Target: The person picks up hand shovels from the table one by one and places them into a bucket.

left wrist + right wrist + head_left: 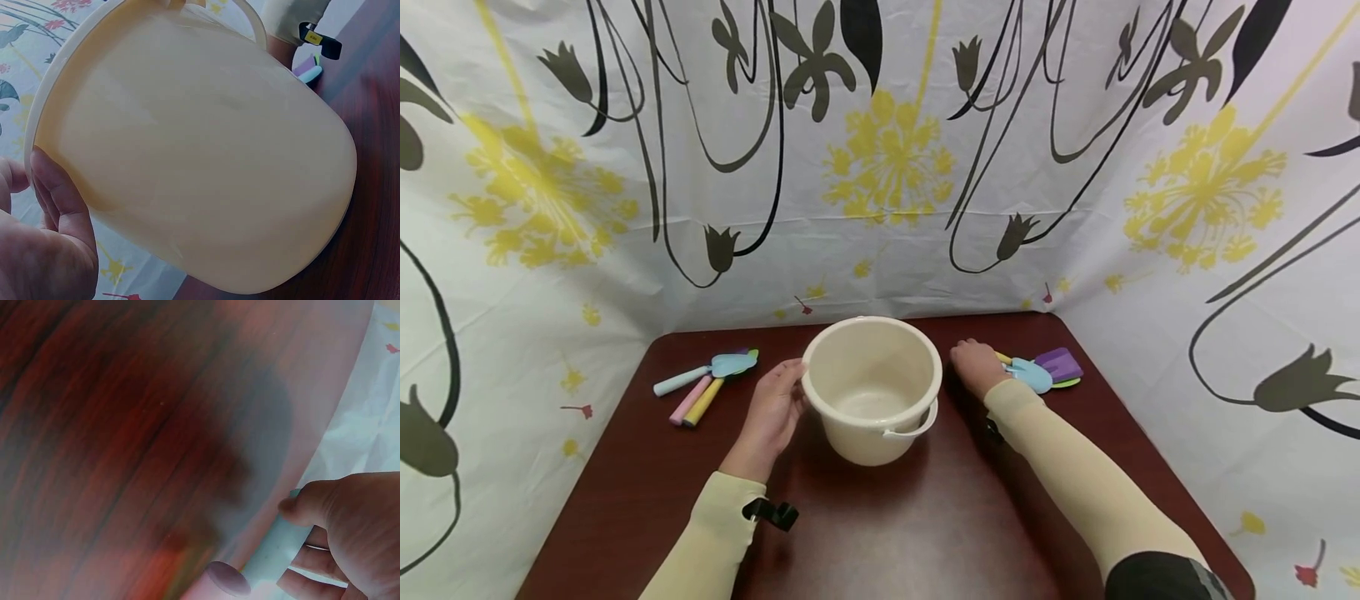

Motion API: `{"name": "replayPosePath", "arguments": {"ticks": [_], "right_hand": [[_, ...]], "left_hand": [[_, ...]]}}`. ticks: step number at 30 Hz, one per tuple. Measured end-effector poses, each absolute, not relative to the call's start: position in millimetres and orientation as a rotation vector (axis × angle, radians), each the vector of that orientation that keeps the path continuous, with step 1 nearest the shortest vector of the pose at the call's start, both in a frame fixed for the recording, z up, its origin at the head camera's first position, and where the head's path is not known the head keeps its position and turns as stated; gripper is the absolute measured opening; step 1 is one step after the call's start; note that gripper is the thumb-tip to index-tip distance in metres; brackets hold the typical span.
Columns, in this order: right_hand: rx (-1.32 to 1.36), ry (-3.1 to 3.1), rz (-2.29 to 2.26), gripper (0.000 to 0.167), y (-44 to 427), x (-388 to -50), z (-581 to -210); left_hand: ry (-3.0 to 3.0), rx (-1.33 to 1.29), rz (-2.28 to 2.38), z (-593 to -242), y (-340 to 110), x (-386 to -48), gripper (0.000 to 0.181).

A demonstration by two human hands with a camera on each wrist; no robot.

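A cream bucket [868,442] stands upright on the table, its handle hanging at the front right. My left hand [775,412] grips its rim on the left side; in the left wrist view the fingers of that hand [53,231] lie against the outer wall of the bucket [206,150]. To the right of the bucket, my right hand [979,368] is at the handle end of a pile of small toy shovels [1030,375]. The right wrist view shows this hand [350,531] pinching a light blue handle [275,553], with a pink handle [219,584] beside it.
On the table's left lies another group of small shovels, one with a light blue blade [732,364], others with a pink handle [690,400] and a yellow handle [703,403]. A patterned white cloth [865,267] hangs behind and beside the dark red table [895,533].
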State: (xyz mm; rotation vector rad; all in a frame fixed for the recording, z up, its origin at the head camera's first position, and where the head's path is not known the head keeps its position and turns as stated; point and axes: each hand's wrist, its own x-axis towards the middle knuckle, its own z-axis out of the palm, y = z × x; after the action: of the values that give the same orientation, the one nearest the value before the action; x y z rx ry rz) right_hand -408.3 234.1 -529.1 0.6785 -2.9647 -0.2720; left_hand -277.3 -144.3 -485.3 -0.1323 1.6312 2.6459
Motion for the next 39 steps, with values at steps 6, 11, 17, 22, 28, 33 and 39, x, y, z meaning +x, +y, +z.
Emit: {"name": "replayPosePath", "arguments": {"ticks": [6, 11, 17, 22, 28, 33, 39], "right_hand": [[0.723, -2.900, -0.244, 0.012, 236, -401, -524], [0.729, -2.851, -0.227, 0.009, 240, -397, -523], [0.726, -2.817, -0.220, 0.006, 241, -391, -514], [0.714, -2.796, -0.203, 0.010, 242, -384, -506], [0.724, -2.758, -0.206, 0.020, 247, -380, -497], [0.716, -2.735, -0.114, 0.022, 251, -374, -479], [0.730, -2.673, -0.002, 0.048, 253, -364, -451]], "left_hand": [[1.635, -0.125, 2.649, -485, -144, -276, 0.031], [1.641, -0.119, 2.644, -486, -145, -277, 0.031], [1.648, -0.136, 2.634, -487, -145, -277, 0.030], [1.646, -0.134, 2.635, -486, -145, -276, 0.033], [1.638, -0.130, 2.641, -486, -145, -277, 0.034], [1.632, -0.131, 2.649, -487, -145, -277, 0.030], [1.634, -0.127, 2.643, -485, -145, -278, 0.031]]}}
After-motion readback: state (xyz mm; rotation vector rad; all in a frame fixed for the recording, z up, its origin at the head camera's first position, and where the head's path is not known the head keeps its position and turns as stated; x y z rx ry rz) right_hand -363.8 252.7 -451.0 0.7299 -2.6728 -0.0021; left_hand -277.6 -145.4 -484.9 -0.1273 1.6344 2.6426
